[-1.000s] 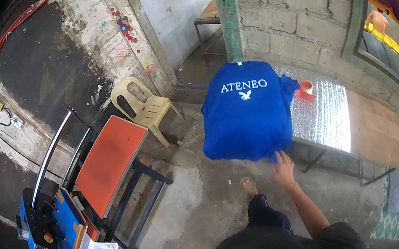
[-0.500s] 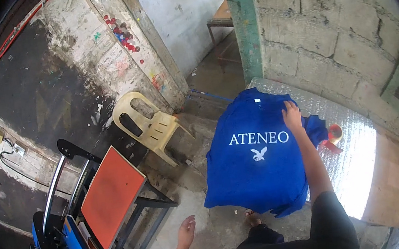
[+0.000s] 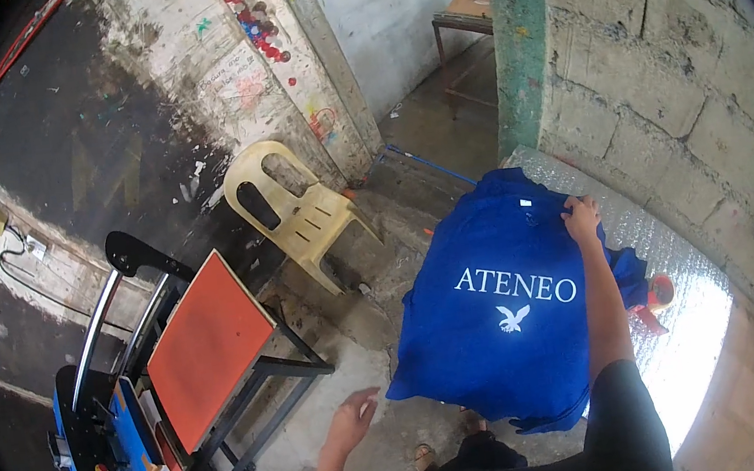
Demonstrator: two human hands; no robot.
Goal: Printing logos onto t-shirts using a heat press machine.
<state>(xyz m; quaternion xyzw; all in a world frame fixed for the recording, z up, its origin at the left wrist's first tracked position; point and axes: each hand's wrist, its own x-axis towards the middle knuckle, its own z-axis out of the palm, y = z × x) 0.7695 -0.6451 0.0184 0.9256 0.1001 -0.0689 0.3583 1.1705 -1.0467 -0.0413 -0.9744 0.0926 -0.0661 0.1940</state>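
Note:
A blue T-shirt (image 3: 495, 353) with white lettering and a white bird print lies spread over a silvery foil-covered table (image 3: 612, 197). Its collar points away from me and its hem hangs toward me over the near edge. My right hand (image 3: 584, 218) is at the shirt's upper right, beside the collar, with its fingers curled onto the cloth in a pinch. Lower left of the shirt hangs my left hand (image 3: 353, 420), fingers loosely bent and apart, with nothing seen in it. Its fingertips are close to the shirt's lower left corner.
A roll of red tape (image 3: 660, 292) sits right of the shirt, with brown cardboard (image 3: 743, 379) nearer me. To the left stands a heat press (image 3: 212, 350) with an orange-red platen. A cream plastic chair (image 3: 299, 217) is behind it. A block wall (image 3: 657, 60) borders the table.
My right hand has gone from lying flat on the shirt to curled fingers gripping it. The left hand has moved closer to the shirt's lower corner. The view has shifted slightly.

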